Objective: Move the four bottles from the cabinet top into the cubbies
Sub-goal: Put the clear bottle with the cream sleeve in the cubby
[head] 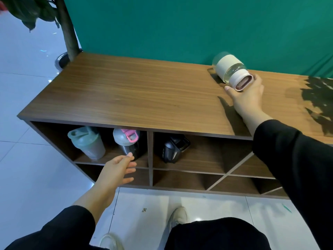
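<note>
Fingers [232, 91] grip one bottle [231, 72]; three bottles [129, 141] in cubbies [149, 150].

Indoor staged room, office or studio type: green backdrop [180, 24], white tiled floor [27, 87], wooden cabinet [126, 91], potted plant [68, 33].

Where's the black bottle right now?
In the head view, the black bottle stands in the upper right cubby, just right of the divider; the pink-lidded bottle is next door.
</note>
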Demonstrator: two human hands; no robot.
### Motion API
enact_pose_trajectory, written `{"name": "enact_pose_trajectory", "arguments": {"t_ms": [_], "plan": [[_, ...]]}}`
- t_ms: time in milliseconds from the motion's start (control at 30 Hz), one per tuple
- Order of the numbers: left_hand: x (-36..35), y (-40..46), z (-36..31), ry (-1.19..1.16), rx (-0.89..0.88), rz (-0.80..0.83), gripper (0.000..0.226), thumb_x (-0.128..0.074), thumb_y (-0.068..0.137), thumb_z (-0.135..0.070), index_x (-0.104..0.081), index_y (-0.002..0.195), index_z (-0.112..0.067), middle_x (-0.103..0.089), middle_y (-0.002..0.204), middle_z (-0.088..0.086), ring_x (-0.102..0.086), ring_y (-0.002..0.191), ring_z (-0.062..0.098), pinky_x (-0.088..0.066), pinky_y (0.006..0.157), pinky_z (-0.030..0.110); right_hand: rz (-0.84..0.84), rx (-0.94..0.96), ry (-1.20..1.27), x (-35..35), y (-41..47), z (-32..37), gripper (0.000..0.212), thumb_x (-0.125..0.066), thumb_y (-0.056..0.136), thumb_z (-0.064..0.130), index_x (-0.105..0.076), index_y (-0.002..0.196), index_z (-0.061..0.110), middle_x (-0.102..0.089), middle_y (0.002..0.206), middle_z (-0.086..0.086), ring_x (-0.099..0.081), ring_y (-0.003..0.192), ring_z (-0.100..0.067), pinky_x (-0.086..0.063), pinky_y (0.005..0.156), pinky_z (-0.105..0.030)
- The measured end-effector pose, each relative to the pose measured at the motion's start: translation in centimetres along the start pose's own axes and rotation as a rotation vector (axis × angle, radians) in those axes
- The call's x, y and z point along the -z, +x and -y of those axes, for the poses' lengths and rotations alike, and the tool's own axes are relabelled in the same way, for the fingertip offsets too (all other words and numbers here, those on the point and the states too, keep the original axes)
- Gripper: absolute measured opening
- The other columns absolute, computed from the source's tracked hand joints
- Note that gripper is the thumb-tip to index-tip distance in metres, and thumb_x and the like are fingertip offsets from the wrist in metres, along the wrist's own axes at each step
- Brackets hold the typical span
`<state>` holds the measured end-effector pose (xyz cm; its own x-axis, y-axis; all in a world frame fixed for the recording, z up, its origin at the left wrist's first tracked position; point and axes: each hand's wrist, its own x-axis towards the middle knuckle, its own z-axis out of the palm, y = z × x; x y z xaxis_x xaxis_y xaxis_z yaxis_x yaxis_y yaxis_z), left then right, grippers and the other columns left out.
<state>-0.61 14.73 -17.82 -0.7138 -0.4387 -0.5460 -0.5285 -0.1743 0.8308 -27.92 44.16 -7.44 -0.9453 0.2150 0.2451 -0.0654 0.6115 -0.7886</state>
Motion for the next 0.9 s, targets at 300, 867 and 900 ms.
{"name": "enact_pose_trajectory", "arguments": {"t_ms": [300,867,900], "plan": [[-0.9,0.9,-0.2,-0.012,0.015,0.002,0.038,-0.058,0.100,-0.038,-0.065,0.127,-0.012,-0.074,0.115,0.008,-0.071,0.106,0.022,-0.059,0.093,0.047,-0.052,-0.122,0.098,-2.6,3.6,0.9,0.079,-0.079,0.079,0.038,-0.035,0.143,0.021,-0.043,0.141,-0.009,-0.055,0.121,-0.031,-0.049,0.103,-0.045],[-0.2,-2.8,-1.2,0.017,-0.136,0.010,0.030,-0.050,0.105,-0.035,-0.070,0.116,-0.017,-0.077,0.109,0.009,-0.076,0.097,0.022,-0.062,0.087,0.045,-0.018,0.301,0.475,0.8,-11.9,6.7,0.058,-0.079,0.079,0.028,-0.050,0.129,0.020,-0.054,0.127,-0.009,-0.056,0.115,-0.023,-0.051,0.096,-0.046],[0.0,-3.3,-1.3,-0.003,-0.160,0.009,0.030,-0.048,0.106,-0.035,-0.071,0.114,-0.017,-0.078,0.107,0.009,-0.077,0.095,0.023,-0.063,0.085,0.044,0.036,0.322,0.474,1.1,-13.7,7.2,0.059,-0.079,0.079,0.027,-0.050,0.130,0.021,-0.054,0.127,-0.009,-0.056,0.116,-0.024,-0.051,0.094,-0.048]]}}
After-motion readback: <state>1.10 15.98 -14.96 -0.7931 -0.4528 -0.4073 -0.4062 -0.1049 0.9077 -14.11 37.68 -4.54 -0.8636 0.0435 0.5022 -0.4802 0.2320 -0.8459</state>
